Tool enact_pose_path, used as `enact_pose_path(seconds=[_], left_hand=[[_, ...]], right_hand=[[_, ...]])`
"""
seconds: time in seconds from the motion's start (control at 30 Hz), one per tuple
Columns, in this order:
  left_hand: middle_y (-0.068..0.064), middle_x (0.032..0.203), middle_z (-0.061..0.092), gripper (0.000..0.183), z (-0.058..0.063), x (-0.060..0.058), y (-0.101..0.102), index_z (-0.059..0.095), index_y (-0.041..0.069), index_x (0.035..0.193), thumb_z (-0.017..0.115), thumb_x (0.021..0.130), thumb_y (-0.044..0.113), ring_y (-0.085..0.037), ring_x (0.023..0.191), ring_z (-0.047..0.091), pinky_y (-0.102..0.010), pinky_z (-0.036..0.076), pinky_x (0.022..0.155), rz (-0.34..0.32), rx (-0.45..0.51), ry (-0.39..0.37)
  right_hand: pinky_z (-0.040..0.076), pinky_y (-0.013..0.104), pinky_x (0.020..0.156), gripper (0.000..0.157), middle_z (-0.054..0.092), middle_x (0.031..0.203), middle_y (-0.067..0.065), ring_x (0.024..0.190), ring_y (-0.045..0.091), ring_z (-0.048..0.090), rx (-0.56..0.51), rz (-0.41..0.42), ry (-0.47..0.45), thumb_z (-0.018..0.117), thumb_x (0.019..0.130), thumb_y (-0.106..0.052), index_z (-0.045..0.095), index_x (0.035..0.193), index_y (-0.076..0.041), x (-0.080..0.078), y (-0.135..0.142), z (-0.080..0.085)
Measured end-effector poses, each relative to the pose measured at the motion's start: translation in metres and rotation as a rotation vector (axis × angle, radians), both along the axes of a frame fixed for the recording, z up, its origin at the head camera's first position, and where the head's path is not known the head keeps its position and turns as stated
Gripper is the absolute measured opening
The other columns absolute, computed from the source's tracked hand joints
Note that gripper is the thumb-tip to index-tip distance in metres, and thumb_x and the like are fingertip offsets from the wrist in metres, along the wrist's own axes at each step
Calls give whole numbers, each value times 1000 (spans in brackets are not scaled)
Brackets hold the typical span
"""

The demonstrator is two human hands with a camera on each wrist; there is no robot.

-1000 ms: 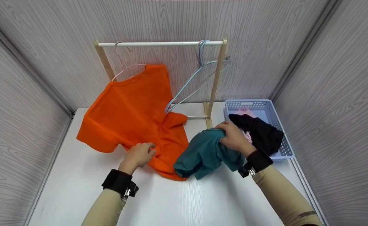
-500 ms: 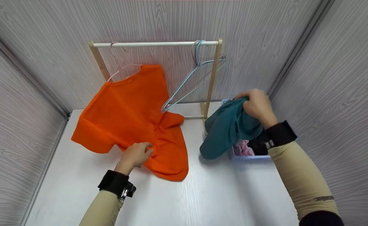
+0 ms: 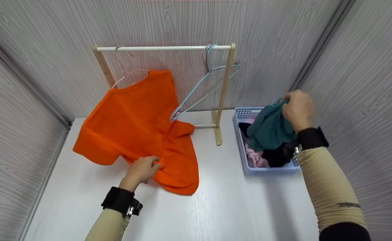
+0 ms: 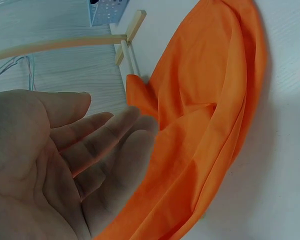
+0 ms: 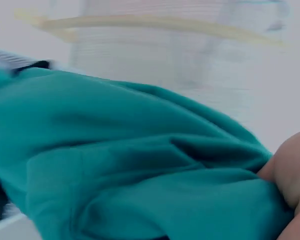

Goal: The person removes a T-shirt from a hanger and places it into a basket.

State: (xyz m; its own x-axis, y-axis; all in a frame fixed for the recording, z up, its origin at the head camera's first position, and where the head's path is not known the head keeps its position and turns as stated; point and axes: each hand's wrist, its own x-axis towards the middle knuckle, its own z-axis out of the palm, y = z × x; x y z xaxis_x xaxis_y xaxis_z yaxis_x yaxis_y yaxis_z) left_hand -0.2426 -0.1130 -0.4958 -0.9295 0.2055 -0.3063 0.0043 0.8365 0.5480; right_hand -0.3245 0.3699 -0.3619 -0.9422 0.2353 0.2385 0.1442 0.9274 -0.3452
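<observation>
An orange T-shirt hangs on a pale hanger from the wooden rack's rail, and its lower half lies spread on the white table. My left hand rests on the shirt's lower part. The left wrist view shows this left hand with relaxed, nearly straight fingers beside the orange shirt. My right hand grips a bunched teal garment and holds it hanging over the blue basket. Seen from the right wrist, the teal garment fills the frame, with the right hand at its edge.
Several empty blue wire hangers hang at the rail's right end, beside the rack's right post. A black garment and a pink one lie in the basket. Grey panel walls close in on three sides.
My right hand has lifted the teal garment off the table and carried it right, over the basket. My left hand has stayed on the orange shirt.
</observation>
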Motion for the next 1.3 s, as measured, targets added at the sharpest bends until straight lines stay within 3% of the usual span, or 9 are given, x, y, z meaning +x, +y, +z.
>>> enact_pose_path(seconds=[0.17,0.27,0.43,0.6,0.77,0.87,1.0,1.17,1.3], left_hand=[[-11,107,68,38,-8,7,2,59,10,131,55,98,28,-17,46,57,-26,48,47,13,13,-17],[-11,108,68,38,-13,12,3,59,10,131,57,98,27,-17,47,57,-27,49,47,24,17,-32],[-12,109,68,37,-18,19,5,59,10,130,58,98,27,-17,48,58,-28,51,46,34,31,-44],[-12,109,69,35,-21,22,4,60,9,129,57,97,25,-18,49,59,-28,51,46,37,48,-55],[-11,107,69,36,-24,24,1,60,10,129,57,97,26,-18,50,59,-28,51,45,45,44,-50],[-10,105,69,36,-24,25,-1,60,10,129,57,97,25,-19,51,60,-28,50,45,49,45,-46],[-11,105,69,35,-24,28,-3,60,10,129,57,97,24,-20,50,59,-28,50,44,57,49,-44],[-9,105,69,34,-26,32,-6,61,12,128,57,97,24,-17,47,58,-28,50,45,58,39,-46],[-9,106,70,34,-26,33,-6,61,12,128,58,97,25,-16,50,58,-28,51,46,57,43,-47]], right_hand=[[46,41,67,46,64,122,25,92,36,59,-161,102,-144,41,81,0,67,119,0,3,6,-89],[44,51,88,55,46,142,29,120,45,47,-256,183,-307,38,80,-1,55,133,2,12,6,-135],[27,68,109,66,15,155,30,141,54,15,-247,273,-496,38,81,2,39,146,-3,24,5,-180],[29,73,103,66,13,156,30,139,57,16,-70,299,-478,45,86,7,32,150,-7,34,12,-194],[45,74,78,64,25,149,33,127,60,32,147,164,-250,56,88,3,36,148,-13,41,14,-195],[50,66,61,59,33,139,35,115,59,42,103,66,-72,55,88,5,39,143,-10,40,12,-198],[49,63,60,38,40,128,34,103,55,49,9,3,63,54,86,7,48,122,-1,37,6,-203],[49,62,73,20,38,135,33,115,52,45,-79,25,34,52,84,3,55,103,7,35,-2,-208],[43,66,95,51,14,153,35,140,54,19,-85,89,-123,57,87,-7,42,130,16,35,-4,-205]])
